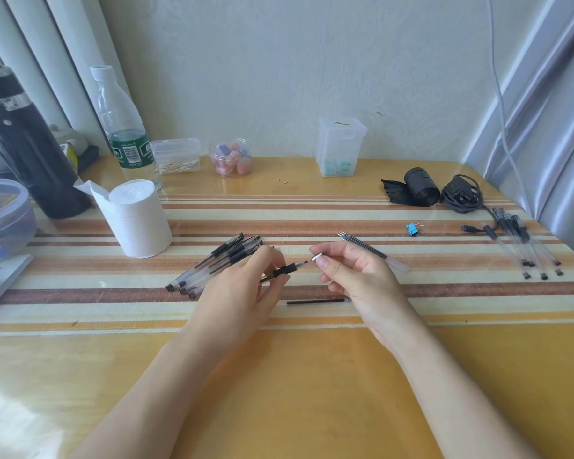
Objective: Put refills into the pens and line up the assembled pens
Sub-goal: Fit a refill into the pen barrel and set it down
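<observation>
While curled, fingers (269,260) round pen (284,270)

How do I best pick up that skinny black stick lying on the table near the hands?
Pinch the loose refill near its middle, coming straight down from above with thumb and one fingertip. It lies flat on the table, thin and long, running left to right, so a middle grip should keep it level. Its right end lies close beside the right hand.

Pens (212,264) lie left of refills (371,251) on table (312,392).
</observation>
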